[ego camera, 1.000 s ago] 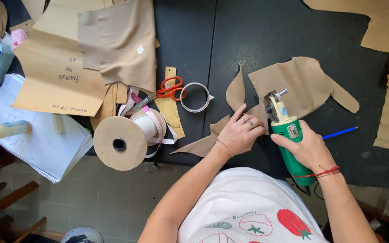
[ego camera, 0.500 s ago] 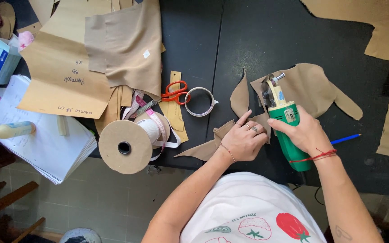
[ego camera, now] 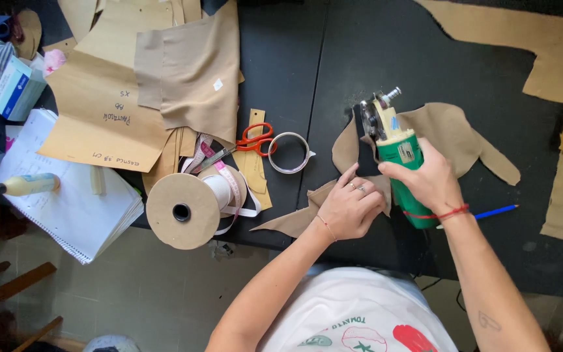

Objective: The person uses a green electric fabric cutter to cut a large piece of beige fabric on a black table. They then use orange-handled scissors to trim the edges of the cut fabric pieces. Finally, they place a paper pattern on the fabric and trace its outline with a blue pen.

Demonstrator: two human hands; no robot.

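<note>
Head view, looking down on a black table. Right hand wrapped around the green body of an electric rotary cutter, fingers clenched on the casing, round blade end pointing away from the body. Left hand pressed on a piece of tan fabric just beside the cutter, fingers half curled, index fingertip stretched toward the blade side, gripping nothing, only pinning the cloth flat. Fabric lying across the table under and beyond the blade, one tongue running up past the cutter's left side, another strip trailing toward the table's near edge.

Likely to handle thus: cloth thin, limp and light, prone to bunching or creeping ahead of the blade, hence best held flat by spread fingers close to the cut line yet clear of the wheel. Cutter rigid, seemingly weighty, smooth plastic shell, best taken around the thick green barrel, well behind the blade guard.

Further left: orange-handled scissors, a clear tape ring, a large cardboard spool of white ribbon, brown paper patterns, a spiral notebook. Blue pencil just right of the wrist.
</note>
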